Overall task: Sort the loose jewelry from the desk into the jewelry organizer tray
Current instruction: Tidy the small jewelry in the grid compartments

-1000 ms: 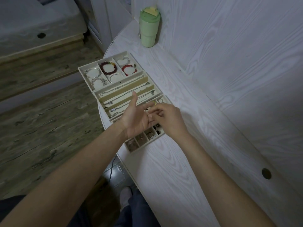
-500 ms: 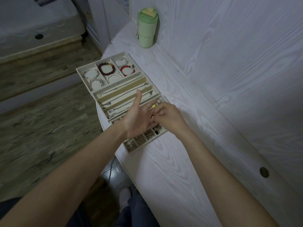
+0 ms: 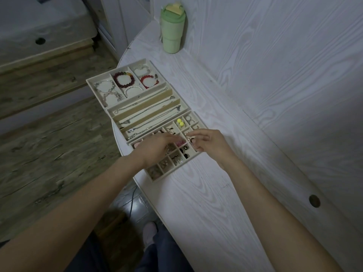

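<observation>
While both hands hover over the tray's (image 3: 99, 78) small cells, left hand (image 3: 155, 149) flat, fingers spread, right hand (image 3: 210, 143) pinching a small piece, kind unclear, tray overhanging desk (image 3: 206, 193) edge, bare desk nearer.

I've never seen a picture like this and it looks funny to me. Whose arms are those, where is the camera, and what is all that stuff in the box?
There is no machine here. Those are a person's two bare arms, and the camera sits on the person's head, looking down, so you see what they see.

On the white wood-grain desk lies a cream jewelry organizer tray with many compartments. At its far end are beaded bracelets, such as a dark red beaded bracelet. In the middle lie thin silver chain necklaces. The near end has little squares for small pieces, like two yellow round beads.

The left hand and right hand hover over those squares. The right fingertips seem to pinch something tiny; I cannot tell what.

A pale green lidded cup stands behind.
</observation>
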{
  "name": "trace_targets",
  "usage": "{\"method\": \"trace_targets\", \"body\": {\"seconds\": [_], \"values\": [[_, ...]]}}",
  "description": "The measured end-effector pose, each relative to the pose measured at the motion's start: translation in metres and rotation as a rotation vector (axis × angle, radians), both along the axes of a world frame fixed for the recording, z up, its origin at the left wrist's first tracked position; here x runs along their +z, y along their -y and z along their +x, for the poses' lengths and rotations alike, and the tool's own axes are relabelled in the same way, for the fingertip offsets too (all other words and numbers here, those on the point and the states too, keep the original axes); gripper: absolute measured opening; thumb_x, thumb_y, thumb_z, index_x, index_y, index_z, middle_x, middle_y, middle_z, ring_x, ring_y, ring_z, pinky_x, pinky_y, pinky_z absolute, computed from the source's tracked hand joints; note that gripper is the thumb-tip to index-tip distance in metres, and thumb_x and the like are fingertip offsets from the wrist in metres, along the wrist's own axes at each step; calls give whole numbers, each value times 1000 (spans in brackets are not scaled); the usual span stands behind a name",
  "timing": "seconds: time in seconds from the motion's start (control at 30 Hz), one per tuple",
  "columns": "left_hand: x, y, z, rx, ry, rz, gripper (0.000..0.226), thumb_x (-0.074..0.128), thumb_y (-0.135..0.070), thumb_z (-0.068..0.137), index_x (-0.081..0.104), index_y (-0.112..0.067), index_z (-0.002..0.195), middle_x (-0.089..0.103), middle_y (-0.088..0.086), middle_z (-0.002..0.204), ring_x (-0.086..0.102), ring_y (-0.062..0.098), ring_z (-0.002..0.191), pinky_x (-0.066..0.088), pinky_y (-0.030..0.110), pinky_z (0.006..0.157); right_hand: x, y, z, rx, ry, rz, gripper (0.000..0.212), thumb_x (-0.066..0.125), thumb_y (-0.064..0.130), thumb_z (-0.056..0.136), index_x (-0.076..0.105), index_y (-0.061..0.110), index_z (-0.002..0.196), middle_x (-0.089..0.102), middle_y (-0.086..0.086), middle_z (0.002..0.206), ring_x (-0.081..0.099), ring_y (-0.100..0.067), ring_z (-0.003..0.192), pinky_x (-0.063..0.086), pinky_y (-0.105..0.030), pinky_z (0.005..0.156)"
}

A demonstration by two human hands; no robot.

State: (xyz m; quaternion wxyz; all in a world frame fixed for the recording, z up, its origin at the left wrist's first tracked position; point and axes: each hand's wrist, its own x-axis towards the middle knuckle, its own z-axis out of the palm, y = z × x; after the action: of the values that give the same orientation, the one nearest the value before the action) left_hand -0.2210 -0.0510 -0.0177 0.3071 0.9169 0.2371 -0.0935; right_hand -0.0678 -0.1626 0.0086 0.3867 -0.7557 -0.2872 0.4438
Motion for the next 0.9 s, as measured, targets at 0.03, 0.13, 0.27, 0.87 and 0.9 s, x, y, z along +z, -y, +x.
{"method": "trace_targets", "body": {"seconds": [0.03,0.13,0.27,0.87,0.9], "values": [[-1,0,0,-57,-64,104,69,39,8,86,37,-31,143,31,-7,152,28,19,139,25,39,114,-2,1,0,6,20,-6,33,53,-8,86,71,19,89,65,-5,86,58,-15,73,52,-26,74],[0,3,-1,-114,-164,316,71,42,2,88,25,-35,147,9,-6,158,6,17,145,7,42,117,-10,3,0,-24,-2,-19,22,60,-4,85,69,15,81,66,-3,79,61,-13,69,53,-20,69],[-1,3,-3,-21,-181,358,75,45,2,87,21,-34,149,-7,0,159,-8,20,146,0,46,117,-21,7,0,-25,69,-43,13,67,-1,82,66,11,77,70,-3,77,64,-11,63,50,-16,63],[-2,-3,3,126,-214,240,68,40,2,88,17,-13,150,16,10,157,6,21,147,6,45,118,-45,7,-9,-2,323,-34,3,62,1,88,64,1,87,54,13,72,50,4,67,41,-4,61],[-2,-3,4,126,-219,239,68,40,1,88,17,-13,150,15,10,157,6,21,147,6,45,118,-46,7,-9,7,342,-45,3,61,0,88,64,0,87,54,14,72,50,5,67,40,-2,59]]}}
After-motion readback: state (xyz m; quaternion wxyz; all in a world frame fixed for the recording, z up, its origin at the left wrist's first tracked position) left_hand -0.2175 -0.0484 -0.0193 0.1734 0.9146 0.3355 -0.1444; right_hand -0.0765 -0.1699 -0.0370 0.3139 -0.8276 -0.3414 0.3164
